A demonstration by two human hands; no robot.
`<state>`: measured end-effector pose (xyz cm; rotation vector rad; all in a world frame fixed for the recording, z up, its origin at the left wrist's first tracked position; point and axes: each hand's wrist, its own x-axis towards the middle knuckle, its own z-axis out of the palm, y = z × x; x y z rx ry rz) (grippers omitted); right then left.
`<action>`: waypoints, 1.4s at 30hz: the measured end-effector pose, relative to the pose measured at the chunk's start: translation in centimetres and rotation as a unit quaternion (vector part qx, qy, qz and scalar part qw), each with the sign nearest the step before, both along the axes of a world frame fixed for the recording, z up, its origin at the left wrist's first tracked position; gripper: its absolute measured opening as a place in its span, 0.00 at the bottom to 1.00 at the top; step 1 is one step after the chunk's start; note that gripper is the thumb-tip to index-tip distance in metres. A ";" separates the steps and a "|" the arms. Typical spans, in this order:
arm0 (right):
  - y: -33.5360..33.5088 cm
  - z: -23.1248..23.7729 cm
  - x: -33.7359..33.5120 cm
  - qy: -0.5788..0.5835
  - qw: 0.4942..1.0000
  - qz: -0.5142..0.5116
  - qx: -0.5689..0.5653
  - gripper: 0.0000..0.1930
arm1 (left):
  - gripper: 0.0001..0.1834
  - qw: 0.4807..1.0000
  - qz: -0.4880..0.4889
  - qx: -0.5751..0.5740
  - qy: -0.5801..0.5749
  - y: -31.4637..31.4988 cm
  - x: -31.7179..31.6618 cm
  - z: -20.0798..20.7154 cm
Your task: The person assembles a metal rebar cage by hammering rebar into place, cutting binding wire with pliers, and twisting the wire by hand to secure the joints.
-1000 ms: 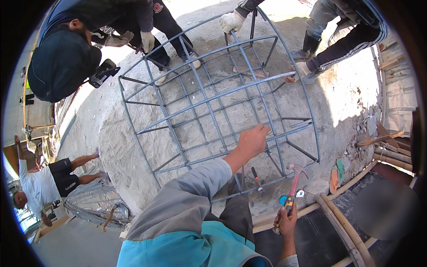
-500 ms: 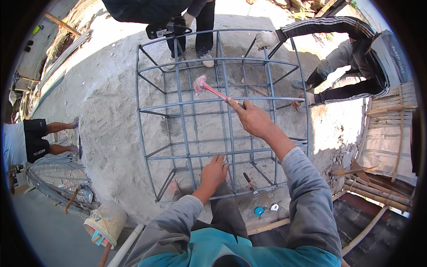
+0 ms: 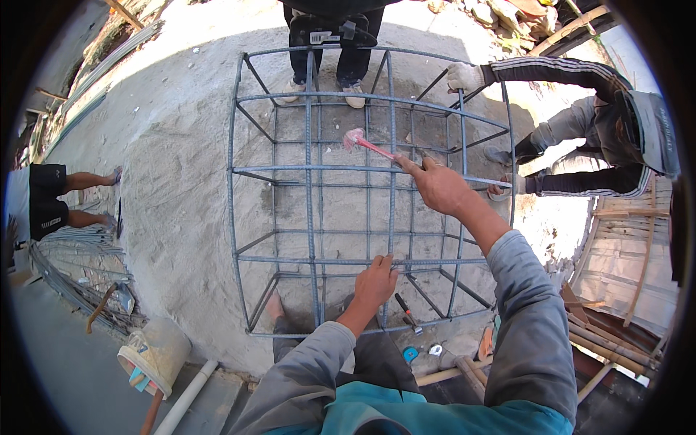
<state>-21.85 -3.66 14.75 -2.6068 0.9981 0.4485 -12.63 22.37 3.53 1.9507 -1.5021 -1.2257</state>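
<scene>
My right hand [image 3: 440, 186] is closed around the handle of a red-handled tool [image 3: 371, 147]. The tool's pinkish head is blurred, so its kind does not show. It points to the far left, above a box-shaped cage of steel rebar [image 3: 312, 217]. My left hand [image 3: 376, 281] rests on the cage's near upper bar, where that bar meets a crosswise one, its fingers curled over the crossing. Across the cage on the right, a co-worker's white-gloved hand [image 3: 464, 75] grips a far-corner bar. That person's other hand [image 3: 500, 190] is at the right side bar.
Near my feet lie a hammer with a dark and orange handle [image 3: 403, 304] and a blue tape measure [image 3: 410, 354]. A whitish bucket [image 3: 156, 355] stands at lower left beside a pale pipe [image 3: 187, 397]. Another person's legs [image 3: 351, 69] are beyond the cage; bamboo poles [image 3: 609, 348] lie at right.
The view has shifted, moving the cage rightward in the picture. My right hand still holds the tool above the bars, and my left hand stays at the near bar.
</scene>
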 end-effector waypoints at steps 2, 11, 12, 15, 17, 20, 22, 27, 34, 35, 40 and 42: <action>4.3 -0.3 -2.6 -0.089 0.988 -0.089 0.087 0.33 | 0.19 0.998 0.050 -0.034 0.022 2.0 2.2 0.7; 35.3 3.2 -9.8 -0.232 0.852 -0.418 0.213 0.25 | 0.12 0.919 0.353 0.014 0.177 16.2 16.8 8.8; 38.3 3.6 -9.6 -0.193 0.814 -0.490 0.245 0.25 | 0.12 0.927 0.336 -0.004 0.168 16.7 18.1 9.4; 47.3 3.8 -7.1 -0.201 0.719 -0.627 0.222 0.22 | 0.14 0.954 0.261 -0.024 0.147 17.3 22.5 11.1; 51.5 3.0 -4.8 -0.235 0.696 -0.663 0.146 0.16 | 0.15 0.968 0.196 -0.038 0.154 17.5 25.0 12.0; 56.6 3.7 -2.0 -0.277 0.556 -0.768 0.155 0.09 | 0.16 0.978 0.115 -0.055 0.167 17.8 29.2 13.2; 57.8 3.7 -0.8 -0.310 0.465 -0.815 0.152 0.07 | 0.19 0.986 0.093 -0.066 0.120 18.3 31.7 14.2; 59.3 2.8 -0.9 -0.451 0.347 -0.815 0.114 0.06 | 0.18 0.988 0.092 -0.082 0.093 20.0 35.3 15.7; 55.7 -1.6 -10.7 -0.445 0.400 -0.800 -0.035 0.07 | 0.18 0.985 0.153 -0.058 0.046 22.3 31.6 15.6; 55.1 -2.5 -13.0 -0.448 0.392 -0.803 -0.020 0.08 | 0.18 0.986 0.151 -0.045 0.051 22.3 30.3 15.6; 55.6 -11.8 -20.6 -0.296 0.484 -0.821 -0.052 0.07 | 0.16 0.991 0.121 0.030 0.052 21.0 23.2 16.1; 55.8 -17.2 -23.4 -0.193 0.561 -0.799 -0.095 0.06 | 0.14 0.992 0.121 0.020 0.036 20.6 20.2 15.9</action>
